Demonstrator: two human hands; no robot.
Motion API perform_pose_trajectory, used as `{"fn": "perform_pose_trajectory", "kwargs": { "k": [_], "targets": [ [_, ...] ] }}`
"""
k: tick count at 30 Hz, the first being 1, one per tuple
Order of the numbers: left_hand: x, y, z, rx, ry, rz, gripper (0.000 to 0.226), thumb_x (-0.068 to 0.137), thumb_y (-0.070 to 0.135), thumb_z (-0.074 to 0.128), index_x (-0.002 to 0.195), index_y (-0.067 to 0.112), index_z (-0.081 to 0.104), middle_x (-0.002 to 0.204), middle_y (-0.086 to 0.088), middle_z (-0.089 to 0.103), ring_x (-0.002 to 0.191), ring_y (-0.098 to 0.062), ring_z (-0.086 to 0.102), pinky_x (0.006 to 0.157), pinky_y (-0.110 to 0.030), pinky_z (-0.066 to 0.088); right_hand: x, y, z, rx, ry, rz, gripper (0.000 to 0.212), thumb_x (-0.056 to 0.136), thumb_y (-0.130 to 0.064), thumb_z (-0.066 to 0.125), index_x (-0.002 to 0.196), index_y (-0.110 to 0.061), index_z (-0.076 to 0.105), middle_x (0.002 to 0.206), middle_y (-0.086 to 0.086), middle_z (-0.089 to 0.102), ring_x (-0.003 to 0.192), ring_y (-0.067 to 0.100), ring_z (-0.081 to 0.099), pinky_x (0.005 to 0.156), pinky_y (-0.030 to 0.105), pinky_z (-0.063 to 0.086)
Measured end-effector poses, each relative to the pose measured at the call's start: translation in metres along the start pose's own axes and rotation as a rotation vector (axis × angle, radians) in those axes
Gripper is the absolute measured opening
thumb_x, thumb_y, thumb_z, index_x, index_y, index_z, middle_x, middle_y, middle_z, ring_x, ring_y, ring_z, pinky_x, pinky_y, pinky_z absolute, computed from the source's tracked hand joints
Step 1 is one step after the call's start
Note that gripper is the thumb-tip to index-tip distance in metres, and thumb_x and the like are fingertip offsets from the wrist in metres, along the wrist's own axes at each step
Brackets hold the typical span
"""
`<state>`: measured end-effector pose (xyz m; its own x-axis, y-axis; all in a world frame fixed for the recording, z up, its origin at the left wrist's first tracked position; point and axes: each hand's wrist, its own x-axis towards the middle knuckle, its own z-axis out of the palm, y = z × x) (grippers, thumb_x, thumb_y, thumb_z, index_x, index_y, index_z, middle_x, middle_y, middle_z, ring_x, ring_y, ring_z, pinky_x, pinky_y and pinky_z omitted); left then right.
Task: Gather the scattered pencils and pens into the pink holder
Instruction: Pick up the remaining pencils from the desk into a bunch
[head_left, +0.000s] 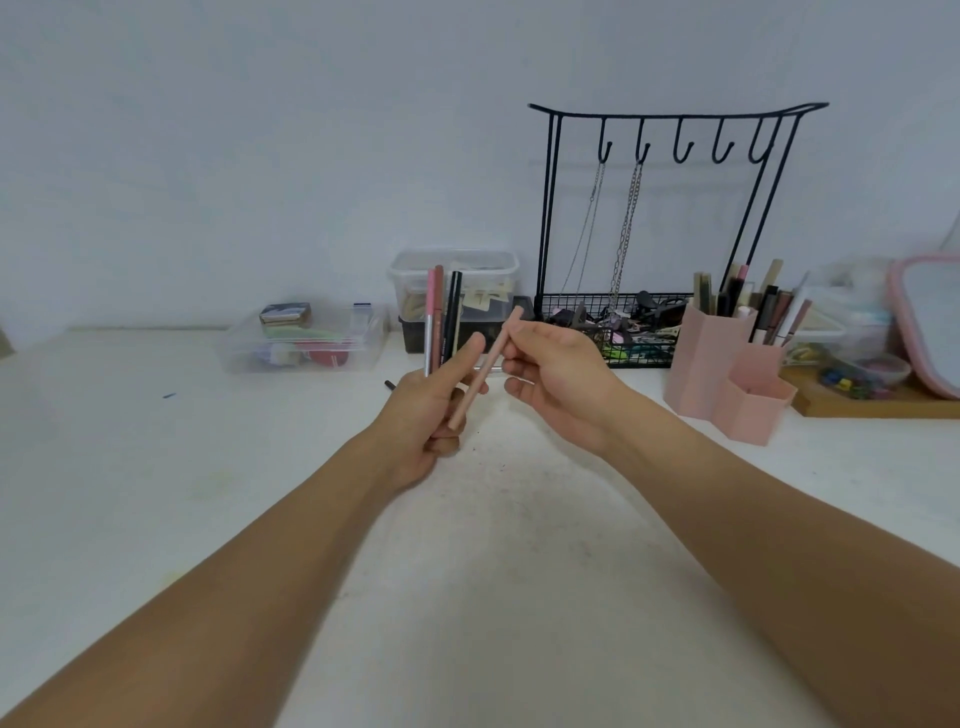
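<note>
My left hand grips a small upright bunch of pencils: a pink one, a brown one and a black one, raised above the white table. My right hand pinches a beige pencil near its upper end; the pencil slants down so that its lower end lies against my left hand's fingers. The pink holder stands at the right of the table, with several pens and pencils upright in its tall compartment. A short dark pencil piece lies on the table behind my left hand.
A clear box of small items sits at the back left. A lidded clear tub on a dark box stands behind my hands. A black wire rack with hooks, chains and a basket stands beside the holder. A pink-framed mirror leans at far right.
</note>
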<state>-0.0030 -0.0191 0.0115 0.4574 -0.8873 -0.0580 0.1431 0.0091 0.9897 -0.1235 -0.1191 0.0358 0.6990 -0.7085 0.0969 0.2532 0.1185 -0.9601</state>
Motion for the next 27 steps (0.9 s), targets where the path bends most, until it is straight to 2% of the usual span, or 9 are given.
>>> {"fn": "perform_pose_trajectory", "kwargs": {
  "k": [2,4,7,11,15,18,21,24,27],
  "targets": [
    [-0.001,-0.002,0.001,0.046,-0.042,0.034,0.062,0.059,0.068,0.077,0.080,0.012,0.061,0.048,0.001,0.030,0.040,-0.012,0.021,0.045,-0.023,0.014,-0.001,0.002,0.001,-0.043,-0.048,-0.032,0.027,0.103,-0.024,0.054,0.084,-0.005,0.060,0.073,0.004,0.055,0.068,0.016,0.050,0.063,0.027,0.044],
    [-0.002,-0.003,0.000,0.102,-0.096,0.040,0.049,0.067,0.054,0.081,0.075,0.011,0.059,0.047,0.001,0.036,0.039,-0.011,0.024,0.043,-0.021,0.016,-0.001,0.005,0.004,-0.088,-0.096,-0.078,0.022,0.103,-0.020,0.053,0.092,-0.001,0.060,0.074,0.009,0.055,0.067,0.022,0.052,0.063,0.030,0.048],
    [0.001,-0.005,-0.003,0.156,-0.119,0.034,0.038,0.085,0.029,0.080,0.068,0.016,0.049,0.051,0.001,0.045,0.038,-0.010,0.028,0.039,-0.020,0.020,0.000,0.008,0.009,-0.142,-0.054,-0.135,0.014,0.102,-0.010,0.054,0.103,0.001,0.062,0.076,0.006,0.054,0.068,0.012,0.052,0.061,0.022,0.047],
    [0.003,-0.003,-0.007,0.141,-0.053,0.047,0.048,0.092,0.034,0.071,0.057,0.019,0.043,0.052,-0.005,0.047,0.041,-0.014,0.034,0.042,-0.022,0.022,-0.001,0.014,0.006,-0.202,-0.032,-0.103,0.022,0.100,-0.013,0.058,0.118,-0.001,0.065,0.089,0.006,0.067,0.079,0.012,0.063,0.070,0.024,0.053],
    [0.004,0.003,-0.019,0.056,0.147,0.061,0.044,0.095,0.045,0.067,0.066,0.018,0.047,0.050,-0.002,0.050,0.054,-0.020,0.064,0.045,-0.023,0.041,-0.005,0.033,0.004,-0.628,-0.012,-0.181,0.021,0.098,-0.022,0.062,0.119,-0.022,0.066,0.103,-0.001,0.066,0.083,0.012,0.060,0.072,0.026,0.050],
    [0.009,0.007,-0.030,-0.073,0.268,0.076,0.041,0.093,0.047,0.068,0.072,0.022,0.043,0.049,0.005,0.039,0.040,-0.010,0.040,0.039,-0.021,0.028,-0.010,0.049,0.007,-0.878,-0.144,-0.272,0.022,0.095,-0.027,0.065,0.117,-0.029,0.067,0.111,-0.004,0.063,0.094,0.015,0.059,0.079,0.023,0.049],
    [0.015,0.009,-0.040,-0.138,0.351,0.085,0.047,0.094,0.042,0.069,0.066,0.024,0.035,0.048,0.007,0.027,0.041,-0.010,0.020,0.037,-0.021,0.017,-0.011,0.055,0.008,-1.142,-0.261,-0.359,0.026,0.092,-0.034,0.068,0.118,-0.027,0.069,0.111,0.000,0.064,0.098,0.018,0.058,0.087,0.030,0.048],
    [0.021,0.004,-0.045,-0.126,0.386,0.030,0.047,0.095,0.036,0.066,0.064,0.025,0.032,0.050,0.006,0.026,0.042,-0.011,0.019,0.038,-0.021,0.015,-0.010,0.053,0.008,-1.305,-0.206,-0.363,0.026,0.091,-0.039,0.068,0.110,-0.022,0.073,0.103,0.000,0.066,0.095,0.017,0.059,0.086,0.034,0.049],
    [0.023,-0.001,-0.045,-0.077,0.374,-0.028,0.045,0.094,0.033,0.065,0.065,0.024,0.032,0.048,0.007,0.027,0.042,-0.012,0.020,0.037,-0.021,0.016,-0.008,0.047,0.002,-1.273,-0.082,-0.327,0.014,0.090,-0.027,0.070,0.090,-0.015,0.077,0.088,-0.003,0.070,0.082,0.014,0.062,0.077,0.030,0.051]
  ]
}}
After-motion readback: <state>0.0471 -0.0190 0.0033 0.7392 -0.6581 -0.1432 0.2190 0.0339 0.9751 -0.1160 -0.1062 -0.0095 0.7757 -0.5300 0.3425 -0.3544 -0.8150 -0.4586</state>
